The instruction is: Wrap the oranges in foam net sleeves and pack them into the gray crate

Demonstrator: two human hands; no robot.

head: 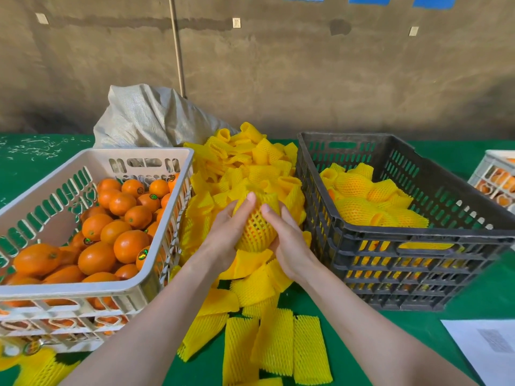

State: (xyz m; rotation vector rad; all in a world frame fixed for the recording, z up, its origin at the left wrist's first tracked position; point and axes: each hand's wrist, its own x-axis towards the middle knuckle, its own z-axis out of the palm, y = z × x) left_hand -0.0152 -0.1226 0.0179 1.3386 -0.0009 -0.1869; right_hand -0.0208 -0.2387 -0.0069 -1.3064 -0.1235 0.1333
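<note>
Both my hands hold one orange in a yellow foam net sleeve (257, 231) above the sleeve pile (245, 168) at the centre. My left hand (227, 229) grips its left side and my right hand (288, 240) grips its right side. The sleeve is stretched over the fruit and its loose end stands up at the top. The gray crate (404, 246) stands to the right with several wrapped oranges (359, 199) inside. A white crate (156, 263) on the left holds several bare oranges (111, 232).
Flat yellow sleeves (274, 341) lie on the green table (473, 299) in front of me. A grey woven sack (150, 118) sits behind the white crate. Another white crate of oranges (498, 179) shows at the far right. A paper sheet (490, 349) lies at bottom right.
</note>
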